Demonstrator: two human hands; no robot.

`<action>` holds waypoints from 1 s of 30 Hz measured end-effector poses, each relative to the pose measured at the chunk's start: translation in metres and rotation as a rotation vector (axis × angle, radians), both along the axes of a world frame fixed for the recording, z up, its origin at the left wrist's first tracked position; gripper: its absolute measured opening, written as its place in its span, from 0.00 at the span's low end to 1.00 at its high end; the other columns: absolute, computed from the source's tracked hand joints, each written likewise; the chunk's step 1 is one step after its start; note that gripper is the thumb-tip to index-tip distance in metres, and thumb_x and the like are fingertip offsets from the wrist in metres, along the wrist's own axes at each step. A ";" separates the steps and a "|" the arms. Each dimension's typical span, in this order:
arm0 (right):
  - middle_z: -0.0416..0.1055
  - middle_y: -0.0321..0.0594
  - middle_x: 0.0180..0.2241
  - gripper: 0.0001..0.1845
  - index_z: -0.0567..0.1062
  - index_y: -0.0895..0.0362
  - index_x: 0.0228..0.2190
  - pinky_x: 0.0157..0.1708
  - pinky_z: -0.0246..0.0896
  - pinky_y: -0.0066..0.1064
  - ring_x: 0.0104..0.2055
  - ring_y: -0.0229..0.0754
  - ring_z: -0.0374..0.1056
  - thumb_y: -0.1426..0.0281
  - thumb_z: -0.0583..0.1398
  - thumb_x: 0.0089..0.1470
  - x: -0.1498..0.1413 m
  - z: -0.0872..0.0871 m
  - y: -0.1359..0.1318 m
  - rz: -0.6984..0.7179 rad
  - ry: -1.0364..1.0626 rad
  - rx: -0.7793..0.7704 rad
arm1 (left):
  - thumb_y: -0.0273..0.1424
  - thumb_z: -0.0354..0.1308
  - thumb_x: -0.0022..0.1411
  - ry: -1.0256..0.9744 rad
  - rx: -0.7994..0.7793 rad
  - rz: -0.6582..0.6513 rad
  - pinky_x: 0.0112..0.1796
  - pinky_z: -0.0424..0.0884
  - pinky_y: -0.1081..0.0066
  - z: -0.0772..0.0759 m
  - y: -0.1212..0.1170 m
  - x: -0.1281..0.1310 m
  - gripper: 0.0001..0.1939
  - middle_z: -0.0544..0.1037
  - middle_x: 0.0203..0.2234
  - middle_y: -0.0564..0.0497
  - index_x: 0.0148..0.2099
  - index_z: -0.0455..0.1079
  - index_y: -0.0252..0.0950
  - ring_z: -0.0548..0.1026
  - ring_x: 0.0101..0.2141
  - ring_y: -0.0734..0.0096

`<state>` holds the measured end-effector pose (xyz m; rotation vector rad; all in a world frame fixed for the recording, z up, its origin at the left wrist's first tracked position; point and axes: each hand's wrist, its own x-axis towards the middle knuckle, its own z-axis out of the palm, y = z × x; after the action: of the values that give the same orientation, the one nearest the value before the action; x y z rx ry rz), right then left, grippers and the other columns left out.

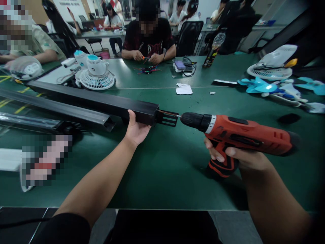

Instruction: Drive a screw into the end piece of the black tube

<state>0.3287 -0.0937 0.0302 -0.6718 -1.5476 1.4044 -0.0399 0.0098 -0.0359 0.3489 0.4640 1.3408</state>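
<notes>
My left hand (138, 130) is wrapped around the near end of a long black rectangular bar (114, 103), thumb on its side and the other fingers hidden beneath. A flat slotted black bracket (169, 118) sticks out of that end. In my right hand (243, 157) is a red and black cordless drill (250, 134), held by its grip and pointing left. The drill's thin bit reaches the bracket's right edge; whether it touches a screw I cannot make out.
Other dark metal profiles (58, 106) lie at the left. White and blue fans (96, 76) stand behind the bar, and blue fan blades (257, 84) lie at the right. A bottle (214, 51) and paper scraps (184, 89) are farther back. Across the green table (162, 176) a person (149, 37) handles small parts.
</notes>
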 end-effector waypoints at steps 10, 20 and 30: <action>0.89 0.44 0.43 0.20 0.94 0.49 0.56 0.28 0.86 0.34 0.23 0.37 0.74 0.53 0.81 0.69 -0.001 0.000 0.000 0.003 0.009 -0.008 | 0.66 0.56 0.89 0.056 -0.023 0.031 0.76 0.82 0.58 0.010 -0.004 0.006 0.43 0.90 0.69 0.41 0.85 0.75 0.41 0.85 0.75 0.51; 0.89 0.43 0.43 0.18 0.94 0.50 0.54 0.29 0.87 0.34 0.23 0.37 0.76 0.55 0.81 0.70 0.001 -0.001 0.000 0.011 0.019 -0.005 | 0.64 0.57 0.89 0.011 -0.020 0.017 0.75 0.84 0.57 0.008 -0.003 0.004 0.42 0.92 0.65 0.42 0.86 0.73 0.41 0.86 0.75 0.49; 0.89 0.44 0.43 0.20 0.94 0.48 0.57 0.28 0.86 0.34 0.23 0.37 0.75 0.55 0.81 0.70 0.000 -0.002 0.000 0.010 0.024 -0.001 | 0.67 0.59 0.87 0.070 0.010 0.024 0.77 0.81 0.59 0.007 -0.002 0.005 0.44 0.92 0.67 0.43 0.85 0.75 0.41 0.84 0.76 0.52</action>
<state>0.3287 -0.0934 0.0283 -0.6458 -1.5334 1.4156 -0.0353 0.0077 -0.0288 0.4009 0.5218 1.3579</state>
